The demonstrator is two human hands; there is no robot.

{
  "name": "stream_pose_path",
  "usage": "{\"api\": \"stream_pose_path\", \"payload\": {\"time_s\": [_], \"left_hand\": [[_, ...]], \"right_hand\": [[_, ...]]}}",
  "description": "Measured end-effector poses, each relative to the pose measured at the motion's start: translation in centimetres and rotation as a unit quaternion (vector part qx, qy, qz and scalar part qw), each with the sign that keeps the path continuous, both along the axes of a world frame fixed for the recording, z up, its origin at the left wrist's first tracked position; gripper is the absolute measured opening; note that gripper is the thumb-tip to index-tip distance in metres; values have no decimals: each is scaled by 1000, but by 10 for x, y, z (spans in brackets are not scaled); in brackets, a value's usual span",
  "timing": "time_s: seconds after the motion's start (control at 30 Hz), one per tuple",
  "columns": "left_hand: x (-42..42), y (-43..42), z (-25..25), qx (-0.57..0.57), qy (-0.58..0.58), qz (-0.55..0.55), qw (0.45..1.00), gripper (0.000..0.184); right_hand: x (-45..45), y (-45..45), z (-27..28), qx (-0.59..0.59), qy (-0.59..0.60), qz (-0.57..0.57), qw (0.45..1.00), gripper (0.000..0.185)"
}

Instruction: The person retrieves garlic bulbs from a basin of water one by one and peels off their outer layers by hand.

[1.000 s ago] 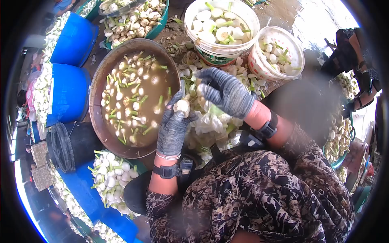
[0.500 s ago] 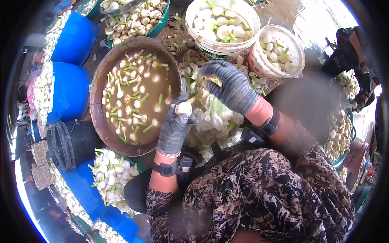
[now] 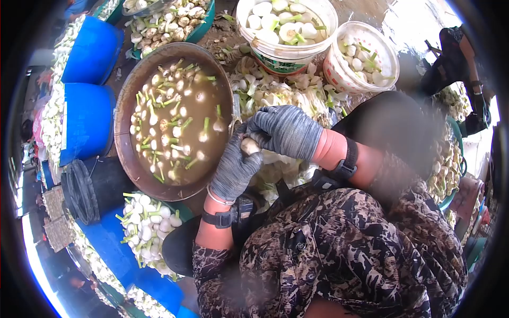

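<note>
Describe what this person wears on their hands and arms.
The left hand and right hand wear streaky grey gloves. Black buckled straps sit above both gloves, plus a thin pale band on the left. The sleeves show black-and-tan camouflage.

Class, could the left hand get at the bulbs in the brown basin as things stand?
Probably yes: the left hand is beside the open-topped brown basin, though holding a bulb.

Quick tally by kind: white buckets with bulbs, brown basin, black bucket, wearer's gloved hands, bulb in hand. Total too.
White buckets: 2
Brown basin: 1
Black bucket: 1
Wearer's gloved hands: 2
Held bulb: 1
Total: 7
</note>
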State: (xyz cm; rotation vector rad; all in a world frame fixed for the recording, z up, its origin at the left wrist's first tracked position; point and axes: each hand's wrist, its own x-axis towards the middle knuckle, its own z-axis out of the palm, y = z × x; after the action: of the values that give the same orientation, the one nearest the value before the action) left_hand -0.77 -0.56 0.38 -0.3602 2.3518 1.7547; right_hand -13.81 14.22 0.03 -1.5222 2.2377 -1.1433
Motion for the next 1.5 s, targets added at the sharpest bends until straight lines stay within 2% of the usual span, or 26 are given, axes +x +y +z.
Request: {"api": "stream_pose_path", "payload": {"time_s": [0.07,0.23,0.3,0.37,0.43,0.5,0.57,0.63,0.7,0.73,0.8,0.87,0.97,1.0,1.03,1.07,1.1,1.17,1.2,1.3,1.33,1.5], "left_hand": [[-1,2,-3,66,40,16,997,59],[0,-2,-13,158,46,64,984,61],[1,-6,-11,123,46,53,990,63],[3,-7,-14,127,39,52,990,64],[3,-7,-19,133,31,49,989,64],[3,-8,-24,134,67,31,988,63],[2,-8,-25,126,75,24,989,62],[0,-8,-20,116,84,18,989,62],[-1,-5,-11,31,109,2,994,61],[-3,-3,-8,34,106,-1,994,61],[-4,1,-4,-32,157,-22,987,61],[-2,2,-1,-36,147,-14,988,61],[1,-2,-4,-38,120,1,992,64],[0,-2,-5,17,110,11,994,63],[-1,-2,-6,72,101,22,992,61],[0,-2,-5,71,103,25,992,61],[1,-2,-5,50,84,44,994,59],[2,0,-3,27,66,66,995,56],[2,1,-1,11,84,75,994,56],[2,-2,1,-6,101,82,991,60],[2,-1,2,-20,115,76,990,61],[4,-4,7,-26,113,55,992,67]], "right_hand": [[-1,1,-1,39,-110,-16,993,21],[-6,9,12,-49,-150,3,987,21],[-5,12,16,38,-42,16,998,16],[0,9,11,22,-25,-1,999,15],[2,7,16,71,-1,-8,997,13],[3,7,20,57,-24,-18,998,11],[1,7,26,79,-63,3,995,21],[2,7,27,69,-89,3,994,22],[3,5,17,96,-128,-34,987,21],[4,4,10,68,-145,-46,986,23],[3,5,3,68,-162,-50,983,24],[1,3,-3,60,-185,-48,980,27],[2,2,-11,47,-175,-76,980,25],[3,3,-8,46,-175,-76,981,25],[4,4,-1,32,-123,-78,989,23],[5,5,2,17,-71,-79,994,21],[5,4,-3,15,-70,-75,995,21],[5,2,-20,-74,-177,-69,979,20],[4,5,-6,-82,-321,-52,942,22],[3,4,-8,-17,-333,11,943,27],[2,7,-10,-5,-247,14,969,28],[7,7,3,9,-223,-18,975,24]]}}
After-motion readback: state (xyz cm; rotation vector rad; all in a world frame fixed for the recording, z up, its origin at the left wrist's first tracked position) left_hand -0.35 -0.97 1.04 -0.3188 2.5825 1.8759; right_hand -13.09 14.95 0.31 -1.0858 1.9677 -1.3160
